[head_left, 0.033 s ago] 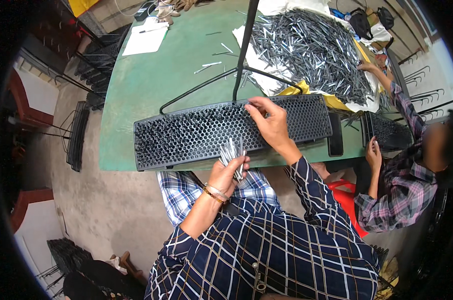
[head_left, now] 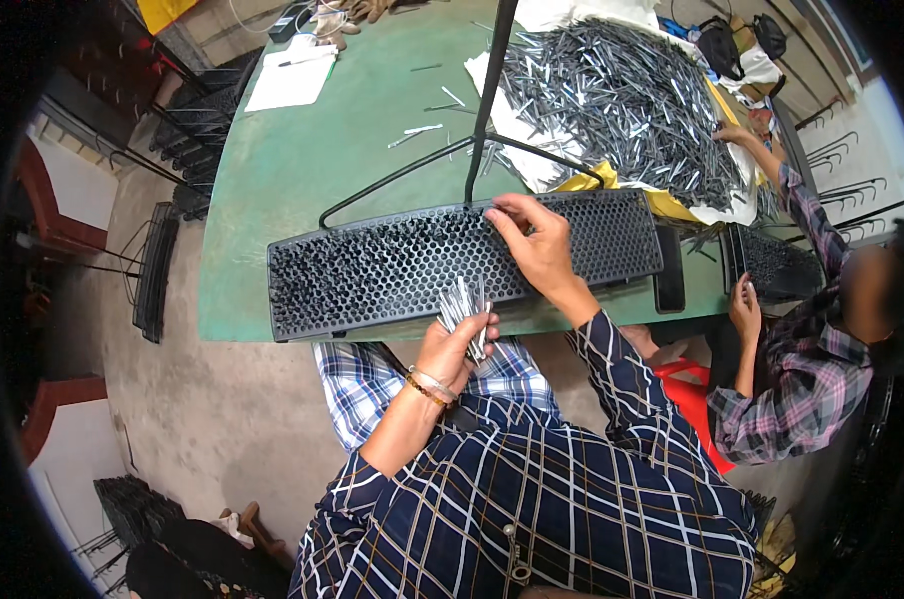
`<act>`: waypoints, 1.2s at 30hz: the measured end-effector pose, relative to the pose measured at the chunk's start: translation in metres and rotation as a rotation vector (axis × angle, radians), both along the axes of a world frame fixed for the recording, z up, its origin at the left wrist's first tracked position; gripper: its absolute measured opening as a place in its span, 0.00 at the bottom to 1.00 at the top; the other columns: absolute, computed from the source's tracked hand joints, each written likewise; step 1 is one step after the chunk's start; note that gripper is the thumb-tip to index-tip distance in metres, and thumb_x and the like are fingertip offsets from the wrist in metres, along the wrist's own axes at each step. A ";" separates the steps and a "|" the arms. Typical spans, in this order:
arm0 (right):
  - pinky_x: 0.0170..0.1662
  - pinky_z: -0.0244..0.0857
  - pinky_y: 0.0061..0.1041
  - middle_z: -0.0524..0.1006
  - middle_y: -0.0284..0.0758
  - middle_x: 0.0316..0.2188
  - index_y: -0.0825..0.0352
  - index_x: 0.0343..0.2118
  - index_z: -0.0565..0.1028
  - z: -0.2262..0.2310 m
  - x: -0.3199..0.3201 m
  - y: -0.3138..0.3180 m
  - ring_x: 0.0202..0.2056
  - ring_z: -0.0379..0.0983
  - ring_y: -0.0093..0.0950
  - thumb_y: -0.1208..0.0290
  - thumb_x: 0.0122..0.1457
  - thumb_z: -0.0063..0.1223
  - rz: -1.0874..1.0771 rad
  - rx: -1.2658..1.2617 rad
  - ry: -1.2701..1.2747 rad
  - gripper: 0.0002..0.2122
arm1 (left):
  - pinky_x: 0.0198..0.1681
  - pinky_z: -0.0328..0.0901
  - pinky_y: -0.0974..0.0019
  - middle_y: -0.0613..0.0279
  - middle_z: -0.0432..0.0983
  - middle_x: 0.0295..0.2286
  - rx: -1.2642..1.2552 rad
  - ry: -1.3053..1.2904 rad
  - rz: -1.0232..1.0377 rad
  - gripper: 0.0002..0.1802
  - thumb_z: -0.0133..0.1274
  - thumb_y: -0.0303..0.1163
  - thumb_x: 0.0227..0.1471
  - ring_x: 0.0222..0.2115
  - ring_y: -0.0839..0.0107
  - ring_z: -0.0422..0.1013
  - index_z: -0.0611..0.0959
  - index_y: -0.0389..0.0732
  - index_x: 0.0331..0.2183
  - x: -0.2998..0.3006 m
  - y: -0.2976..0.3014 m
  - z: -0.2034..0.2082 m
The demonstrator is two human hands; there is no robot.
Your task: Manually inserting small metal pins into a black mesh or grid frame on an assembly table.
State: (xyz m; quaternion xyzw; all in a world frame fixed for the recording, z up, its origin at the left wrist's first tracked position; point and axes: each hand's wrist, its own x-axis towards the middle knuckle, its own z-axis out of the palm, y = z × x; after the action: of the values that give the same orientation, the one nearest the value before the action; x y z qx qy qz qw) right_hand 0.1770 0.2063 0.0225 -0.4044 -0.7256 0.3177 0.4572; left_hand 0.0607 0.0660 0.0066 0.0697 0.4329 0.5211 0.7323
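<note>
1. Left hand (head_left: 459, 344) closed in a fist-like grip round a bundle of thin silver metal pins (head_left: 464, 305), held upright just below the near edge of the green tabletop (head_left: 302, 160), over the lap.
2. Right hand (head_left: 537, 245) laid on the long black perforated plastic tray (head_left: 412, 265), fingertips pressed together at the tray's far rim; whether a single pin sits pinched between them cannot be told.
3. Tray lying lengthwise along the near tabletop edge; left part of its holes looking filled with pin ends, right part looking open.
4. Large heap of loose grey metal pins (head_left: 621, 100) spread on white sheeting (head_left: 532, 165) at the far right of the tabletop, well apart from the tray; a few strays scattered on the bare green.
5. Handling, as a judgement: pins stiff, smooth, light singly, likely slippery and prone to fan out; best gripped mid-shaft as a bunch, singly near one end.
6. Tray probably rigid and light, best taken by its solid rim.
7. Black bent metal stand (head_left: 482, 110) rising behind the tray.
8. Co-worker in a plaid shirt (head_left: 781, 399) seated at right, one hand reaching into the heap.
</note>
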 end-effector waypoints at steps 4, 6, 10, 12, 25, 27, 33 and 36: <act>0.27 0.66 0.20 0.78 0.35 0.28 0.69 0.33 0.76 -0.013 -0.001 0.007 0.26 0.74 0.23 0.75 0.51 0.58 0.001 0.170 -0.083 0.07 | 0.24 0.66 0.74 0.62 0.75 0.28 -0.020 0.006 -0.004 0.08 0.51 0.28 0.51 0.27 0.75 0.71 0.77 0.36 0.34 0.000 -0.001 0.002; 0.29 0.67 0.21 0.78 0.35 0.28 0.68 0.33 0.77 -0.012 -0.002 0.007 0.27 0.74 0.26 0.75 0.50 0.57 0.015 0.240 -0.126 0.07 | 0.24 0.66 0.74 0.63 0.75 0.28 -0.020 0.017 -0.005 0.08 0.52 0.28 0.51 0.27 0.75 0.71 0.77 0.36 0.35 -0.001 -0.002 0.002; 0.34 0.66 0.26 0.76 0.36 0.28 0.67 0.32 0.77 -0.013 -0.001 0.008 0.31 0.73 0.33 0.74 0.50 0.57 0.096 0.377 -0.275 0.07 | 0.25 0.67 0.74 0.63 0.75 0.28 -0.073 0.035 0.022 0.09 0.52 0.29 0.51 0.28 0.75 0.72 0.77 0.36 0.36 0.000 -0.002 0.005; 0.35 0.65 0.26 0.76 0.35 0.29 0.67 0.32 0.77 -0.012 0.001 0.007 0.31 0.73 0.34 0.73 0.50 0.57 0.103 0.381 -0.314 0.07 | 0.25 0.67 0.74 0.63 0.75 0.29 -0.081 0.032 0.021 0.09 0.52 0.29 0.51 0.29 0.74 0.72 0.77 0.37 0.36 0.000 -0.001 0.007; 0.26 0.63 0.17 0.77 0.32 0.23 0.72 0.31 0.78 0.013 0.018 -0.019 0.23 0.68 0.16 0.69 0.54 0.56 0.389 -0.594 0.022 0.10 | 0.25 0.65 0.75 0.62 0.76 0.30 0.015 0.019 0.041 0.09 0.52 0.28 0.51 0.27 0.77 0.70 0.77 0.37 0.37 0.001 0.002 -0.001; 0.23 0.62 0.15 0.77 0.30 0.23 0.72 0.32 0.78 0.015 0.018 -0.013 0.19 0.67 0.15 0.70 0.54 0.55 0.203 -0.572 0.140 0.09 | 0.25 0.65 0.75 0.62 0.76 0.30 0.007 0.017 0.028 0.09 0.51 0.28 0.52 0.27 0.78 0.70 0.77 0.38 0.37 0.001 0.002 -0.001; 0.26 0.64 0.19 0.77 0.35 0.25 0.71 0.33 0.77 0.003 0.012 0.008 0.23 0.71 0.21 0.71 0.54 0.54 -0.010 -0.078 0.024 0.08 | 0.26 0.66 0.75 0.62 0.76 0.31 -0.024 -0.003 -0.038 0.10 0.52 0.28 0.52 0.28 0.77 0.70 0.77 0.36 0.38 0.006 -0.001 -0.001; 0.29 0.65 0.22 0.77 0.38 0.27 0.70 0.32 0.77 -0.002 0.008 0.010 0.25 0.73 0.28 0.73 0.54 0.54 -0.004 0.031 -0.054 0.07 | 0.27 0.67 0.74 0.61 0.76 0.31 -0.013 -0.009 -0.035 0.11 0.52 0.28 0.51 0.29 0.76 0.70 0.77 0.35 0.38 0.005 -0.002 -0.004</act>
State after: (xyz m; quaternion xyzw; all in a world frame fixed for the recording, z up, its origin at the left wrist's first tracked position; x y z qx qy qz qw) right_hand 0.1852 0.2160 0.0208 -0.4072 -0.7417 0.2947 0.4442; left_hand 0.0660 0.0637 0.0021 0.0701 0.4318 0.5055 0.7437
